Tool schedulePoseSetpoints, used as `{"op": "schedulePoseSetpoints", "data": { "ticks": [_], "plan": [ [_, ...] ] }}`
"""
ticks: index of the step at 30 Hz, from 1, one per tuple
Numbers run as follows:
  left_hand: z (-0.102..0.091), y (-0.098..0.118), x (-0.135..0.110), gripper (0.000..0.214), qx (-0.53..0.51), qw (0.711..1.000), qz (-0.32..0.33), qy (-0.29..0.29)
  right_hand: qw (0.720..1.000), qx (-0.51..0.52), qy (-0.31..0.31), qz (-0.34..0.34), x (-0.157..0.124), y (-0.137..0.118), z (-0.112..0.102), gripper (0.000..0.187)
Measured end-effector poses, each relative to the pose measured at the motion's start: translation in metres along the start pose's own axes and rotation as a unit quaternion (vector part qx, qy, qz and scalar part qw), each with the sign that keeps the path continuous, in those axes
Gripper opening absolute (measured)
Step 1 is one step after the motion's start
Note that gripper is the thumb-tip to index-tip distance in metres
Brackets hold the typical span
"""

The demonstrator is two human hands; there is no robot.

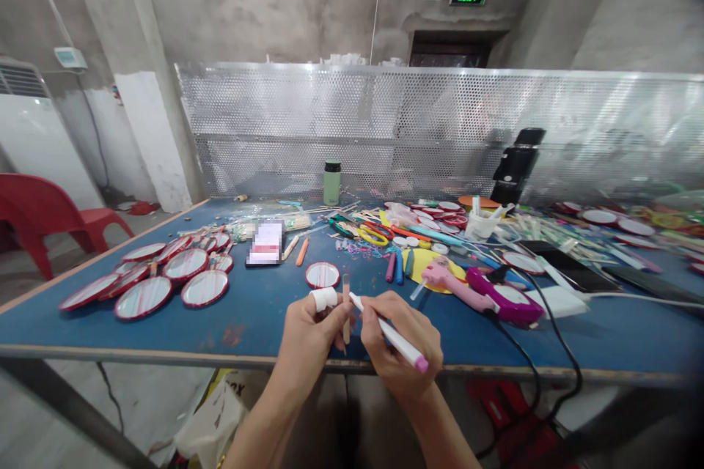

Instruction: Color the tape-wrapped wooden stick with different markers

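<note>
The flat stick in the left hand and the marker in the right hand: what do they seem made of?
Flat stick: probably wood with a matte finish, from its pale tan colour; grain cannot be seen. Marker: likely smooth plastic, from its white barrel and pink end.

Stick point(346, 294) near lone disc point(323, 275); phone point(265, 243) left; bottle point(332, 185) behind

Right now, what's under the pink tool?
A flat yellow piece shows around the front of the pink tool, on the blue table. What's directly beneath the tool is covered, so I can't tell what else is there.
</note>
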State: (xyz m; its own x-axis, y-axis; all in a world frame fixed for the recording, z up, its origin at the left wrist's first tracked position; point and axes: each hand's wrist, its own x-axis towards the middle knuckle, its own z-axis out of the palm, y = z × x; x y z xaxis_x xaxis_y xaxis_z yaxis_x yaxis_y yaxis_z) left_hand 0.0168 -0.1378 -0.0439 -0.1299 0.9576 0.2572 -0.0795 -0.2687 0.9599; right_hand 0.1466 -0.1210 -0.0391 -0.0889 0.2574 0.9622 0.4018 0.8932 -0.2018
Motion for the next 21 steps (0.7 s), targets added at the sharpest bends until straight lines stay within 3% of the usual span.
{"op": "schedulePoseSetpoints", "data": {
  "ticks": [21],
  "plan": [
    [-0.0001, 0.0008, 0.0004, 0.022, 0.000, 1.000, 0.002, -0.003, 1.000, -0.003, 0.003, 0.001, 0.0005, 0.0006, 0.0007, 0.015]
  ]
}}
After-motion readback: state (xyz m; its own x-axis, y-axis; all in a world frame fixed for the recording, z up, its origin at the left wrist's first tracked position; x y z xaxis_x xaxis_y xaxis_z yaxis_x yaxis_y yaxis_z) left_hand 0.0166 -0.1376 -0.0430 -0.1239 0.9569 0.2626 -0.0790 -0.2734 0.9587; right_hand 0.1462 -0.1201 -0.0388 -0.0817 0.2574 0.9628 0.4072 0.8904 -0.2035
